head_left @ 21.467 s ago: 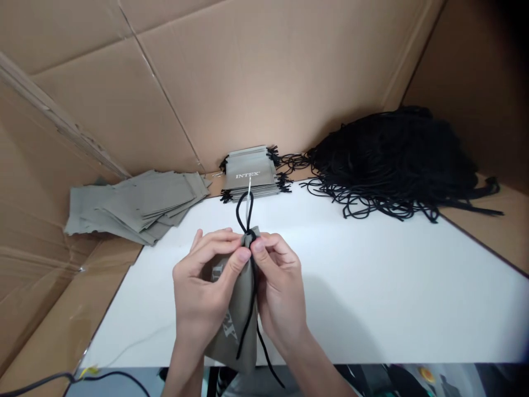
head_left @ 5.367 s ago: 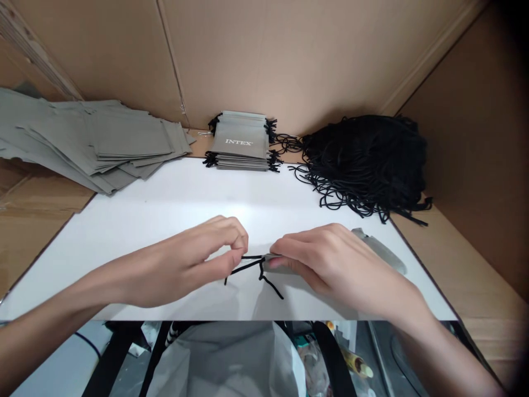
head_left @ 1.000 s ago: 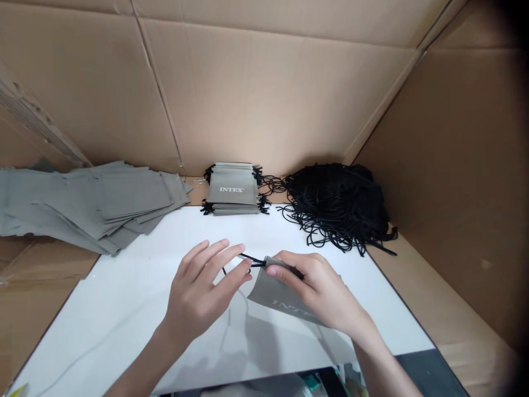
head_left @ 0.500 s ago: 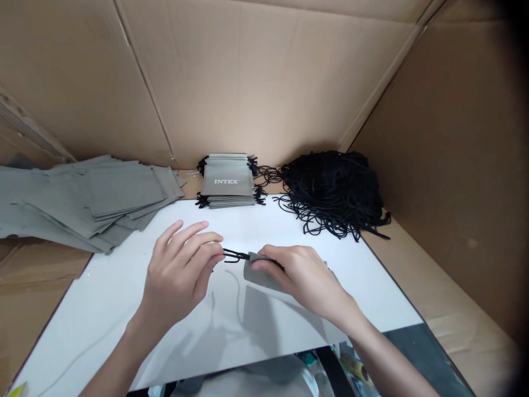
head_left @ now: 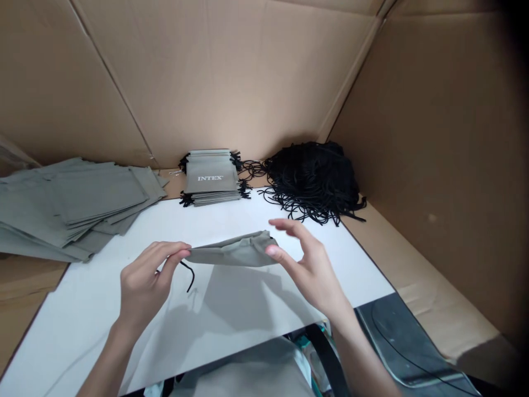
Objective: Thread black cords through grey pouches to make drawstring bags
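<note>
A grey fabric pouch (head_left: 233, 251) is held above the white board (head_left: 231, 325). My left hand (head_left: 151, 273) pinches its left end, and a black cord (head_left: 189, 275) hangs down beside those fingertips. At the pouch's right end, my right hand (head_left: 308, 264) has thumb and fingers spread apart, the thumb close to the fabric; whether it touches is unclear. Behind, a stack of grey pouches (head_left: 210, 168) marked INTEX has black cord ends at its corners.
Grey fabric pieces (head_left: 99, 196) lie piled at the left. A heap of black cords (head_left: 316, 176) sits at the back right. Cardboard walls (head_left: 215, 77) rise behind and to the right. A dark panel (head_left: 405, 336) with a thin cable lies at the lower right.
The pouch now stretches between both hands. My left hand has moved left and pinches its end; my right hand has opened from its grip. The view has shifted rightward.
</note>
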Available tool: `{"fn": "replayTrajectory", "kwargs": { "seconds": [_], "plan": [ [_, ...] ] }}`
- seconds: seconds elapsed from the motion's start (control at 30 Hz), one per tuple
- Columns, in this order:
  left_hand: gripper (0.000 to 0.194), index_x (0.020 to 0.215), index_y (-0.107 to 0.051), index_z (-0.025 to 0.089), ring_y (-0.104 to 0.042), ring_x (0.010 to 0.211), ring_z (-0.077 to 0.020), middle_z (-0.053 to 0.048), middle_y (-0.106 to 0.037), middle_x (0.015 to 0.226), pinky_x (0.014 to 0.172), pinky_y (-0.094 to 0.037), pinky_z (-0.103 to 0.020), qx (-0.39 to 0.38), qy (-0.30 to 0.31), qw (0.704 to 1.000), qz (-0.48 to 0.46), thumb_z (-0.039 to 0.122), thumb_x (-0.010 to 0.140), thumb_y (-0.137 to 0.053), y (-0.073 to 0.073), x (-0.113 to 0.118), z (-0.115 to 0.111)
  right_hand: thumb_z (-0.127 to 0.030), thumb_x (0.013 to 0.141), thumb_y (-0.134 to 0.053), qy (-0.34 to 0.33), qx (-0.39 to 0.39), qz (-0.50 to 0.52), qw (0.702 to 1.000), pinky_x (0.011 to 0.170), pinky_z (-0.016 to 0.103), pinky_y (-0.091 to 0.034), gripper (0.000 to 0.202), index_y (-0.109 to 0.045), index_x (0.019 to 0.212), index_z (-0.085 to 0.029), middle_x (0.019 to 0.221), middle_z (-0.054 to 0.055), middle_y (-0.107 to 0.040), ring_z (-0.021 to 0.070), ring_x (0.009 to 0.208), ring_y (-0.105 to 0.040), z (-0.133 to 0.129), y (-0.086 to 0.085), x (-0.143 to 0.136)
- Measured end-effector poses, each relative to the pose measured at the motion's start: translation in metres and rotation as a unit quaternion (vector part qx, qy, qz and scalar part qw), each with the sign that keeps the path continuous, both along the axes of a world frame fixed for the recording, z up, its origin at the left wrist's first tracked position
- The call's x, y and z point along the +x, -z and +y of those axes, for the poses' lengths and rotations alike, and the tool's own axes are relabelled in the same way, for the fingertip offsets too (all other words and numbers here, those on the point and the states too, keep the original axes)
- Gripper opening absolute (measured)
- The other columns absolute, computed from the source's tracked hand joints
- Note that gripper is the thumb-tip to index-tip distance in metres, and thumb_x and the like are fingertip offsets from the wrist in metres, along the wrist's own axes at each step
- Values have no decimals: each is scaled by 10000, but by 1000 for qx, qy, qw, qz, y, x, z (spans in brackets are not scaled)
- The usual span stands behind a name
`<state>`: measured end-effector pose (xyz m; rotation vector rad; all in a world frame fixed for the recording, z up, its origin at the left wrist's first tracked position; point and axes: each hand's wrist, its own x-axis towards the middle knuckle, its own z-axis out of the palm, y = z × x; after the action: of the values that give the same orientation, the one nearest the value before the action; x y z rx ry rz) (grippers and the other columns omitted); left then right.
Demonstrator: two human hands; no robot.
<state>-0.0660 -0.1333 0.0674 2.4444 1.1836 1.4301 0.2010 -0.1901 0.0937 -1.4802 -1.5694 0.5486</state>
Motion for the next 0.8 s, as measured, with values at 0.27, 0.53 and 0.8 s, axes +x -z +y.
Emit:
{"fn": "replayTrajectory", "kwargs": {
  "seconds": [0.27,0.53,0.8],
  "plan": [
    [174,867,-727,229,-689,719,-179,6,-756,783,671,-545,-315,-2,39,996,-75,62,828,-699,20,-4,-5,-385,842,-739,25,-17,281,959,723,291,-524,182,-737,933,-228,865,21,-752,176,784,-654,-9,20,-21],
    [157,789,-743,224,-605,556,-140,-1,-726,695,516,-485,-275,-108,102,976,-161,74,812,-706,33,-13,-7,-374,827,-757,14,-1,292,956,690,310,-548,153,-765,906,-244,849,31,-764,191,761,-672,-11,22,-19],
    [153,674,-689,188,-546,456,-109,-7,-653,599,368,-361,-204,-162,112,963,-186,60,756,-699,25,-6,-20,-383,834,-751,-50,-44,298,952,597,280,-511,180,-742,839,-204,769,42,-734,175,688,-646,-9,21,-17]
  ]
}}
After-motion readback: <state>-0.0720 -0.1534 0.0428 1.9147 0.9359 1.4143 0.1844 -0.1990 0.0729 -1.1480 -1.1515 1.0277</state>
